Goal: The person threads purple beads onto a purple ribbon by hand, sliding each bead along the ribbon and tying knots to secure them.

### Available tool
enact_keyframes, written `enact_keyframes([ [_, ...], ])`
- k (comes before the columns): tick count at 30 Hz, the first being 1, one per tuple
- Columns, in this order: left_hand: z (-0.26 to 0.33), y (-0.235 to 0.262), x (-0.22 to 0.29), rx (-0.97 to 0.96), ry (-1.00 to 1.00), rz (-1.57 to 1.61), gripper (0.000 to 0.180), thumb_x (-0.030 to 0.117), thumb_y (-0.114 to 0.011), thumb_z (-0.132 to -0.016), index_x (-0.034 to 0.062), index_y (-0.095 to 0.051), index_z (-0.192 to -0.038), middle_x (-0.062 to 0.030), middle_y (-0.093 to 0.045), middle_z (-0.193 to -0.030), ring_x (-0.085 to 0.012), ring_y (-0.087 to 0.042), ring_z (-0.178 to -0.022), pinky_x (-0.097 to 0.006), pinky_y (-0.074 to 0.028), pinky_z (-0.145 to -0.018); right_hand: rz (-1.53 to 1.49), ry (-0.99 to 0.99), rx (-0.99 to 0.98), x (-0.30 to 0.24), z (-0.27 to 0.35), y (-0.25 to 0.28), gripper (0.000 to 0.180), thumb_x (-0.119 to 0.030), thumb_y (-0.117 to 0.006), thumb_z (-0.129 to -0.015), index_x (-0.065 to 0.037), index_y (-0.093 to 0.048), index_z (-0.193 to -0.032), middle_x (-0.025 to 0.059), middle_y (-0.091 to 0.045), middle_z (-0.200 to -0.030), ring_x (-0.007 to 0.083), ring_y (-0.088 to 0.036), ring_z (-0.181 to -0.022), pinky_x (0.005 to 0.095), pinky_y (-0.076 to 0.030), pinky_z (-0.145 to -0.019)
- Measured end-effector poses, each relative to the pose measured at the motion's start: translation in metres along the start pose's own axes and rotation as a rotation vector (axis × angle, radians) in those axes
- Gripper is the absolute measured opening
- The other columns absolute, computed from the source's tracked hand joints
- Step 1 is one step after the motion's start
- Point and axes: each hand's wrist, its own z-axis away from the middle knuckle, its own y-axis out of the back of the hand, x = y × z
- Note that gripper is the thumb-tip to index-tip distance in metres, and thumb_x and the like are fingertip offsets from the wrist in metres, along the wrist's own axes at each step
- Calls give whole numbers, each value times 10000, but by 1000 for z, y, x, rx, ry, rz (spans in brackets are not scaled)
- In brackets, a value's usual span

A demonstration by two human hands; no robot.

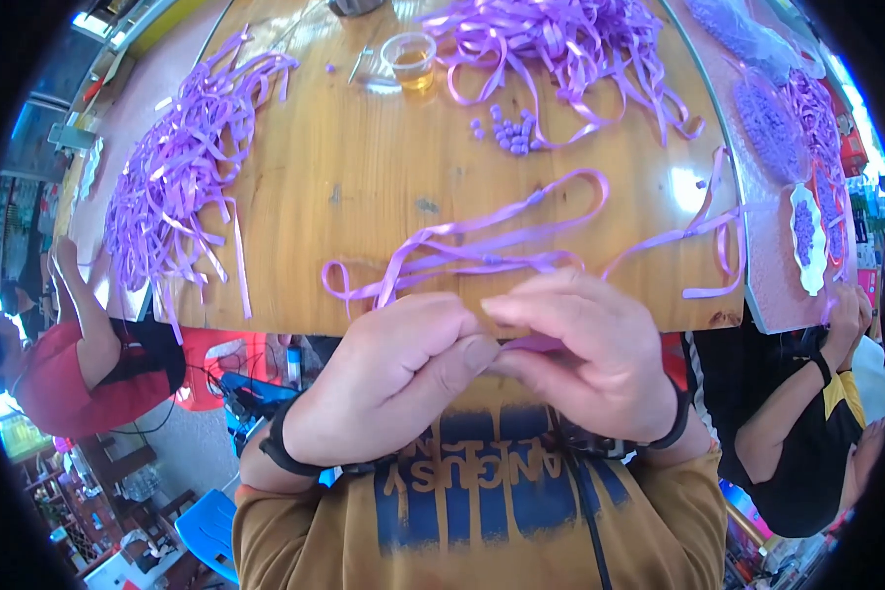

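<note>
Close to my body, at the table's near edge, both hands meet over a purple ribbon point(538, 344). My left hand point(388, 379) is closed, thumb pressed against the curled fingers; the ribbon runs in at its tips, partly hidden. My right hand point(590, 359) pinches the ribbon between thumb and bent fingers. Just beyond them, a looped length of purple ribbon point(442, 232) with small beads on it lies on the wooden table point(305, 187). Whether it is the same ribbon I cannot tell.
Ribbon heaps lie at left point(172, 177) and far right point(570, 39). Loose purple beads point(513, 133) sit near a plastic cup point(409, 61) of amber liquid. More ribbon point(723, 236) lies at right. Bagged beads point(767, 123) and a white dish point(806, 241) are on the side table. People sit both sides.
</note>
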Motion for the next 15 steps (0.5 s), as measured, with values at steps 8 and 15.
enact_keyframes([
  [8, -2, -3, 3, -62, 310, 524, 71, 46, -519, -859, 9, -555, -908, -23, -518, -766, -97, -488, -689, -241, -402, -614, -232, -89, -40, 5, 3, 12, 203, 63, -658, -714, 0, -646, -907, 103, -609, -852, 178, -576, -726, 254, -438, -619],
  [15, -8, -10, -7, -78, 110, 277, 112, -13, -555, -812, -7, -540, -922, -24, -499, -841, -83, -476, -729, -221, -375, -631, -256, -138, 1, 4, 9, 14, 160, 50, -668, -710, -1, -638, -859, 82, -588, -808, 158, -561, -719, 240, -425, -608],
])
